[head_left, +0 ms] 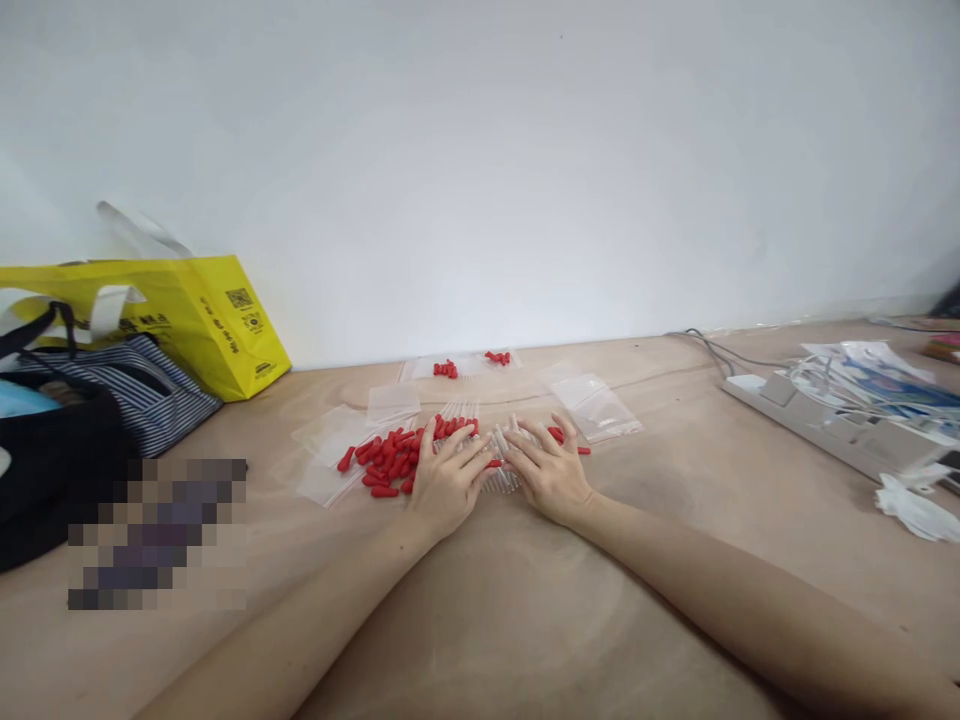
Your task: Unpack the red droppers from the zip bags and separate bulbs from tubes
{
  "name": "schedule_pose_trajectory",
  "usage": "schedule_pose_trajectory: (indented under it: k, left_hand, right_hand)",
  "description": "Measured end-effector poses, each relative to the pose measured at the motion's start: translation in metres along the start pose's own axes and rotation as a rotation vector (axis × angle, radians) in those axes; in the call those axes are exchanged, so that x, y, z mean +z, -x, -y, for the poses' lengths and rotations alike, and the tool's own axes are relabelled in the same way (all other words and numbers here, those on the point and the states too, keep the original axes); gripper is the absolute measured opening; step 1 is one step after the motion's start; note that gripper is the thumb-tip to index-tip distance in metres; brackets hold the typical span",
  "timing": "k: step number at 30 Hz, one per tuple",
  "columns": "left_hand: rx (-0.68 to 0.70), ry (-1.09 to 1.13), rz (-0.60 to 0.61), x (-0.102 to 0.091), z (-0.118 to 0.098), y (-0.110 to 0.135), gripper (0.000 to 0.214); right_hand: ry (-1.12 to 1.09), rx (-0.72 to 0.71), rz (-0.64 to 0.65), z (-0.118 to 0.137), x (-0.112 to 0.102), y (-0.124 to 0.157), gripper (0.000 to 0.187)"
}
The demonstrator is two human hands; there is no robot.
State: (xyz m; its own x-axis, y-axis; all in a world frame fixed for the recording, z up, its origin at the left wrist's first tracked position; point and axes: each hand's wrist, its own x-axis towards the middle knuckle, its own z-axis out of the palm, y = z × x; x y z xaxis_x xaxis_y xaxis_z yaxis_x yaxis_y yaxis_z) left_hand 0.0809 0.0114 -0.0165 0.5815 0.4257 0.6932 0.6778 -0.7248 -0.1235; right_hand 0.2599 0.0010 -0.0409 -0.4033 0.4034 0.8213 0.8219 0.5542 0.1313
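Note:
My left hand (444, 482) lies with spread fingers at the right side of a heap of red rubber bulbs (388, 458). Opposite it, my right hand (553, 472) reaches in with its fingers apart, over clear thin tubes (500, 478) that look like dropper pipettes. One red bulb (495, 463) shows between the two hands, close to the fingertips. More tubes (459, 409) fan out just beyond my left fingers. Red pieces (556, 434) stick out past my right hand. My palms and fingers hide part of the tubes.
Clear zip bags lie around the heap, one (592, 403) at the right, others behind with red bulbs (445, 369). A yellow bag (225, 330) and striped pouch (161, 385) stand left, near a blurred-out item (157, 535). A power strip (810, 420) and crumpled tissue (919, 508) lie right.

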Motion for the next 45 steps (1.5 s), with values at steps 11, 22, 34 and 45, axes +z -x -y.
schedule_pose_trajectory:
  k: [11,22,34,45]
  left_hand:
    - [0.033,-0.018,0.061,-0.013,-0.007,0.001,0.025]
    - [-0.026,-0.071,-0.003,-0.015,0.007,0.009,0.023]
    - [-0.419,-0.018,-0.091,-0.023,0.055,0.023,0.025]
    - [-0.254,0.002,0.068,-0.051,0.077,0.061,0.019]
  right_hand:
    - [-0.159,0.085,0.220,0.002,-0.008,-0.001,0.022]
    - [-0.095,0.155,0.099,-0.003,-0.009,0.004,0.019]
    - [-0.273,0.760,0.474,-0.053,-0.003,-0.038,0.017]
    - [-0.231,0.817,0.681,-0.056,0.022,-0.038,0.016]
